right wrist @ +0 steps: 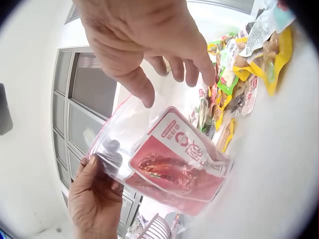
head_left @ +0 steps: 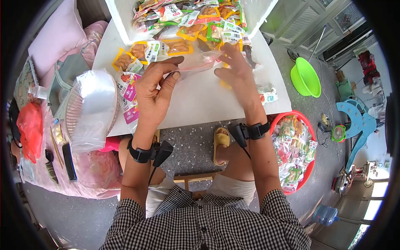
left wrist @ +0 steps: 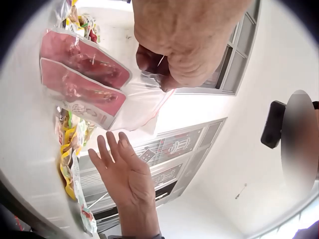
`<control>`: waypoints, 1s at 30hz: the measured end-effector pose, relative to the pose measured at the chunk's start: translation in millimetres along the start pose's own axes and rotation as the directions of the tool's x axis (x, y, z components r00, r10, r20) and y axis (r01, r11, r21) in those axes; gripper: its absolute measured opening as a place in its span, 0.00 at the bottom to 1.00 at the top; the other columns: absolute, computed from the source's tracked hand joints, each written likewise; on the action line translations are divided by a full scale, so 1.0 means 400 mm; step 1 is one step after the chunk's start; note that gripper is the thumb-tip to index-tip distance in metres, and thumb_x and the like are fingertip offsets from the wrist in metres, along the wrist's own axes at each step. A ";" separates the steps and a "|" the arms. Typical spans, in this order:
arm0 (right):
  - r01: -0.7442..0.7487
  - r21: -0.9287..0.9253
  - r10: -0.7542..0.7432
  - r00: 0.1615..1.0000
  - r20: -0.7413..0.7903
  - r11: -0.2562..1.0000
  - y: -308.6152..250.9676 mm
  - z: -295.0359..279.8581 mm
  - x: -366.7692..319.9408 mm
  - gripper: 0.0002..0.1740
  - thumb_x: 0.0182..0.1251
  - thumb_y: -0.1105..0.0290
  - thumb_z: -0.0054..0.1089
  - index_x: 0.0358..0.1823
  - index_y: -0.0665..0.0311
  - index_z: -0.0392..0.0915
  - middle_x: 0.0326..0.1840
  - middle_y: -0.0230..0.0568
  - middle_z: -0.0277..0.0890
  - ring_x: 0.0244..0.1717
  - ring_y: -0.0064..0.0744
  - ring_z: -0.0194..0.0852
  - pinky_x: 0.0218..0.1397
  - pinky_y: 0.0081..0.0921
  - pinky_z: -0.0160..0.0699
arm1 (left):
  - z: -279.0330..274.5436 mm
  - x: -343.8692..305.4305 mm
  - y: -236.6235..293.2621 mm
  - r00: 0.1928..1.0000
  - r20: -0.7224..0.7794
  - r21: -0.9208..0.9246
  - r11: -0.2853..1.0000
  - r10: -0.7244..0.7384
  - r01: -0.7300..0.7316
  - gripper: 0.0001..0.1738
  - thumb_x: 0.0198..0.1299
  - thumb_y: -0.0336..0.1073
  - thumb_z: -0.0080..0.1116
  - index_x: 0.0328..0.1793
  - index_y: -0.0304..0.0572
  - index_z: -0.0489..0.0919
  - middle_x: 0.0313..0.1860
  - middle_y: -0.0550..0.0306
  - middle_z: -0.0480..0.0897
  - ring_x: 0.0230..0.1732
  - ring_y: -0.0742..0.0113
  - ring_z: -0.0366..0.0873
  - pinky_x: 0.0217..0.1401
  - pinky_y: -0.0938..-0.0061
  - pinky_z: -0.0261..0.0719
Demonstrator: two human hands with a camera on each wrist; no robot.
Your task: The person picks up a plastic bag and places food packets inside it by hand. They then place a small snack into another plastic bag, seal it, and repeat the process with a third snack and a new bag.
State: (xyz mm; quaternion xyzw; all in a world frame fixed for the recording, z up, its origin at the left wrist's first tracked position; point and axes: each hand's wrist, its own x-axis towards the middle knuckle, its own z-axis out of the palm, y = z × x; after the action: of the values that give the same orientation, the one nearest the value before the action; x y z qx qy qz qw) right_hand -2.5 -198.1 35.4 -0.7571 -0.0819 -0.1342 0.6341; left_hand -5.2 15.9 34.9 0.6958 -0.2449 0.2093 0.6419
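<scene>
Clear bag [head_left: 196,61] pinched in left hand [head_left: 155,89], right hand [head_left: 236,73] splayed beside — snack packets [head_left: 179,46] crowd behind

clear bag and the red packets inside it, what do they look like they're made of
The clear bag looks like thin, soft, glossy plastic film: what lies behind shows through it, and it wrinkles where the left hand pinches its edge. The red packets inside seem to be shiny printed plastic, perhaps foil-lined: they catch highlights and are opaque.

Clear bag [right wrist: 124,130] with red packets [right wrist: 174,172], white table [head_left: 208,104], lime-green basin [head_left: 305,77], red tub [head_left: 307,126], black-and-white checked shirt [head_left: 208,227]
</scene>
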 end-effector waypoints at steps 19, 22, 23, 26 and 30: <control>-0.055 0.320 0.054 0.998 0.012 0.946 -0.033 0.077 0.026 0.05 0.63 0.76 0.57 0.37 0.67 0.81 0.32 0.30 0.80 0.30 0.13 0.72 0.37 0.15 0.71 | 0.008 0.014 -0.037 0.940 -0.041 -0.661 0.715 -0.339 0.229 0.15 0.55 0.26 0.63 0.50 0.36 0.79 0.43 0.57 0.83 0.41 0.72 0.79 0.48 0.78 0.76; -0.081 0.354 0.073 0.997 0.036 0.932 -0.024 0.067 0.026 0.05 0.63 0.75 0.58 0.38 0.68 0.81 0.32 0.31 0.81 0.31 0.14 0.73 0.37 0.15 0.72 | 0.012 0.005 -0.059 0.931 0.002 -0.658 0.700 -0.366 0.277 0.15 0.53 0.26 0.65 0.48 0.35 0.81 0.44 0.55 0.84 0.43 0.70 0.80 0.50 0.76 0.75; -0.091 0.359 0.081 0.996 0.043 0.929 -0.022 0.064 0.028 0.06 0.63 0.75 0.58 0.38 0.68 0.81 0.32 0.32 0.81 0.32 0.15 0.74 0.38 0.16 0.72 | 0.012 0.003 -0.068 0.928 0.019 -0.671 0.684 -0.372 0.288 0.14 0.52 0.26 0.65 0.47 0.35 0.81 0.45 0.54 0.84 0.44 0.69 0.80 0.51 0.76 0.75; -0.097 0.416 0.066 0.994 0.087 0.904 -0.021 0.062 0.029 0.06 0.61 0.77 0.59 0.38 0.69 0.81 0.34 0.35 0.82 0.34 0.18 0.77 0.40 0.18 0.76 | 0.022 0.018 -0.055 0.925 -0.082 -0.667 0.710 -0.371 0.226 0.10 0.52 0.25 0.65 0.42 0.36 0.84 0.39 0.56 0.84 0.37 0.73 0.79 0.44 0.78 0.75; -0.077 0.437 0.032 0.993 0.110 0.896 -0.037 0.068 0.033 0.09 0.58 0.80 0.62 0.41 0.68 0.81 0.38 0.37 0.82 0.38 0.21 0.79 0.42 0.19 0.80 | 0.026 0.023 -0.057 0.919 -0.116 -0.658 0.722 -0.377 0.213 0.08 0.52 0.26 0.66 0.40 0.36 0.84 0.36 0.57 0.84 0.35 0.74 0.78 0.40 0.80 0.75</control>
State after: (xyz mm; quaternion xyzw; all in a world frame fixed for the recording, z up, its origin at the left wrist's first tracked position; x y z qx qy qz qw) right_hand 8.3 -169.5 49.0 -0.6017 -0.1205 -0.0564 0.7876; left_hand 15.9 6.0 21.5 0.4380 -0.1062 0.0919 0.8879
